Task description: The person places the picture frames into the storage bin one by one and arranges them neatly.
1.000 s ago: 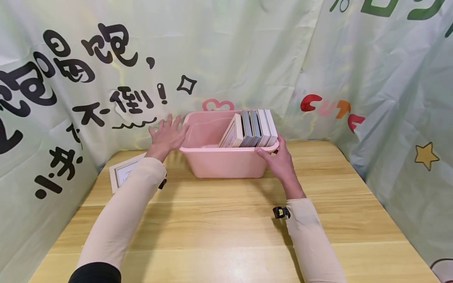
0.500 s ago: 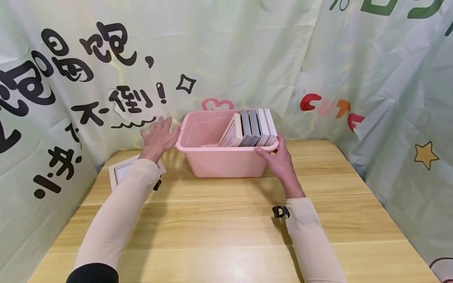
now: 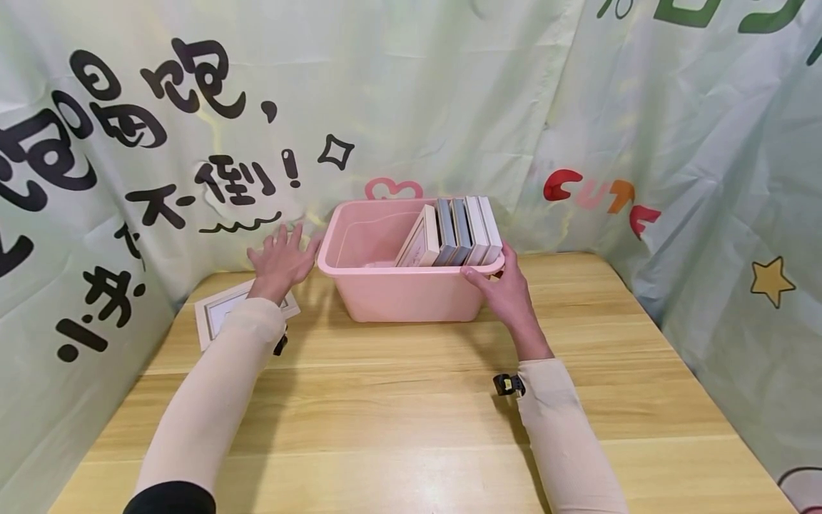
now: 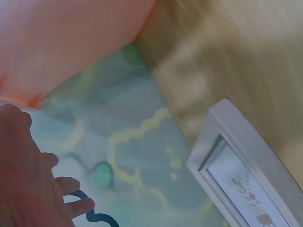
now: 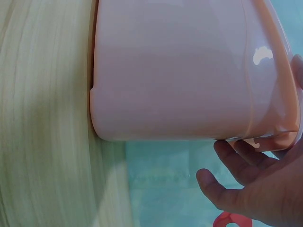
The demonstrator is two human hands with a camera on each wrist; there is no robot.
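Observation:
A pink plastic bin (image 3: 408, 296) stands on the table, with several picture frames (image 3: 458, 235) on edge in its right part; the leftmost one leans. My right hand (image 3: 507, 300) grips the bin's right front corner, thumb on the front rim and fingers round the right side. In the right wrist view, fingers (image 5: 236, 163) of this hand touch the bin's end under the rim. My left hand (image 3: 279, 264) is held with fingers spread, left of the bin and apart from it. A white picture frame (image 3: 208, 319) lies flat below that hand, partly hidden by the forearm.
The wooden table (image 3: 398, 400) reaches back to a pale printed curtain (image 3: 437, 107), which hangs behind the bin and along both sides. A small black wrist camera (image 3: 507, 385) sits by the right cuff.
My left hand has moved left and slightly down, away from the bin's left rim, showing more of the lying picture frame. The bin's left end has shifted slightly left; the right hand keeps its grip.

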